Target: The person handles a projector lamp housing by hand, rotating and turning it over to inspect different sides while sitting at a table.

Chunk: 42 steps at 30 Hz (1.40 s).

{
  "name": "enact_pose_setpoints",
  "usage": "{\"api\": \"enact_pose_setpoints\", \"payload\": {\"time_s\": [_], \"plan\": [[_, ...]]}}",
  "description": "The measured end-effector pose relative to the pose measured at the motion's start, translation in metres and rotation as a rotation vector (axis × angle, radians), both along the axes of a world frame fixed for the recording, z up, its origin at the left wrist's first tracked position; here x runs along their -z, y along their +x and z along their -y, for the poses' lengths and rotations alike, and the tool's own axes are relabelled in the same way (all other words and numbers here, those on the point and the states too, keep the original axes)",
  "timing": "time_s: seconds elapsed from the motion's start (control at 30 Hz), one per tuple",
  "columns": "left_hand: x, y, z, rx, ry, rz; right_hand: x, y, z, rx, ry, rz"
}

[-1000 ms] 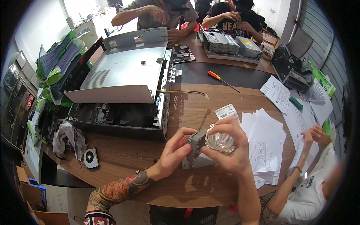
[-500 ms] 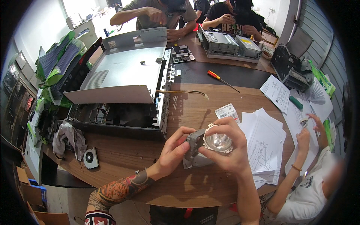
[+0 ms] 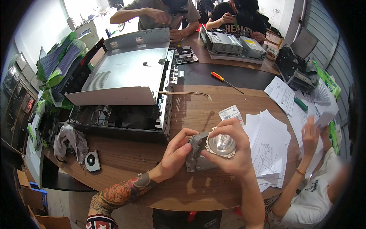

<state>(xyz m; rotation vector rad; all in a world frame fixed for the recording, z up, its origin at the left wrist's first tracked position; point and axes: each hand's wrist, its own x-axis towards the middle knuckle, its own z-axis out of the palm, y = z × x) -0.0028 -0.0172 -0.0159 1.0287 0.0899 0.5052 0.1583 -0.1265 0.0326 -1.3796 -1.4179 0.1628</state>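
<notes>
- Right now, two bare hands are at work, both clamped: one left hand pinches one grey plastic housing between thumb and fingers, and one right hand grips one round reflector lamp by its rim.
- The housing and the lamp are side by side above the table, the lamp's face turned up toward the camera; whether their edges touch, I cannot tell.
- Taking the hands as the dial's centre, one grey metal plate lies at 7 o'clock, just under the housing and partly hidden.
- At 1 o'clock, near the right fingers, lies one white label card.
- At 3 o'clock, one loose pile of printed sheets, too overlapped to count.
- At 12 o'clock, one screwdriver with an orange-and-yellow handle.
- At 10 o'clock, one large black casing bearing one silver cover; a thin cable bundle sticks out toward 12.
- At 9 o'clock, one small blower fan beside one crumpled grey cloth.
- Farther out, one person sits at 4 o'clock, and two people work across the table, near 11 and 12.
</notes>
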Motion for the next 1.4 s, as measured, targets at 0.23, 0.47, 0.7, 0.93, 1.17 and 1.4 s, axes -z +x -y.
{"api": "enact_pose_setpoints", "payload": {"time_s": [0.23,0.47,0.7,0.93,1.17,1.4], "plan": [[0.001,0.0,-0.003,-0.01,0.016,-0.01,-0.005,-0.006,0.002,-0.033,-0.087,-0.165],[-0.001,-0.002,-0.004,-0.011,0.056,0.01,-0.001,-0.002,0.002,-0.063,-0.093,-0.245],[0.001,0.002,-0.011,-0.126,0.02,0.048,0.008,0.001,0.001,-0.172,-0.166,-0.392],[-0.013,-0.001,-0.008,-0.095,-0.077,0.019,0.014,0.005,0.0,-0.172,-0.146,-0.165],[-0.017,-0.003,-0.005,-0.046,-0.276,0.045,0.007,0.002,-0.004,-0.177,-0.146,-0.375],[-0.009,-0.002,-0.004,-0.077,-0.052,0.086,0.013,0.006,-0.006,-0.205,-0.09,-0.296]]}}
